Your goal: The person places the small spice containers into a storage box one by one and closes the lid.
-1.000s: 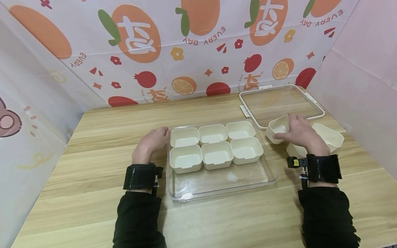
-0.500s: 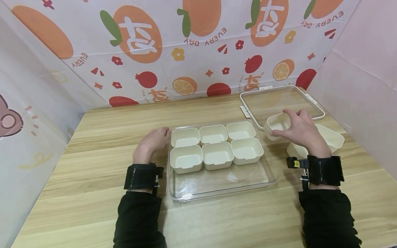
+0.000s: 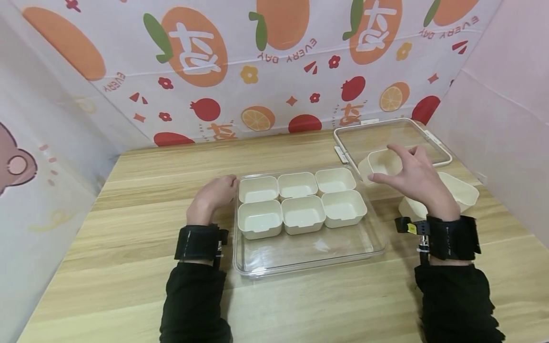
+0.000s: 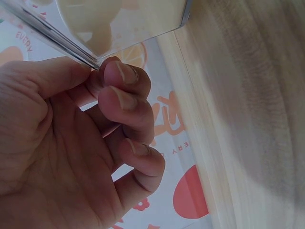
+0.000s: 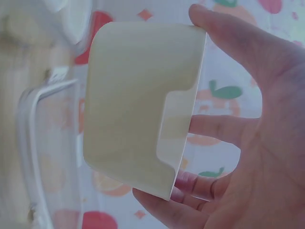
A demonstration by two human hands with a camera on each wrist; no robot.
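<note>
A clear plastic box (image 3: pixel 300 252) lies on the table with several small cream bins (image 3: pixel 303 214) in two rows inside it. My left hand (image 3: pixel 213 195) is at its left side; in the left wrist view the thumb and index finger (image 4: pixel 125 76) pinch the box's clear edge (image 4: pixel 57 36). Off the box's far right corner, my right hand (image 3: pixel 413 178) holds another cream bin (image 3: pixel 379 166) above the table. Seen from the right wrist, that bin (image 5: pixel 136 100) has a notched rim and sits between the thumb at one end and the fingers at the other.
Behind the held bin, a clear lid (image 3: pixel 386 136) with a white frame and clips lies at the back right. More cream bin (image 3: pixel 461 188) shows either side of my right wrist, partly hidden by it. A fruit-print cloth (image 3: pixel 274 85) hangs along the table's back edge.
My right hand has lifted the cream bin from the table and carried it a little left and away. The left hand stays at the clear box's edge.
</note>
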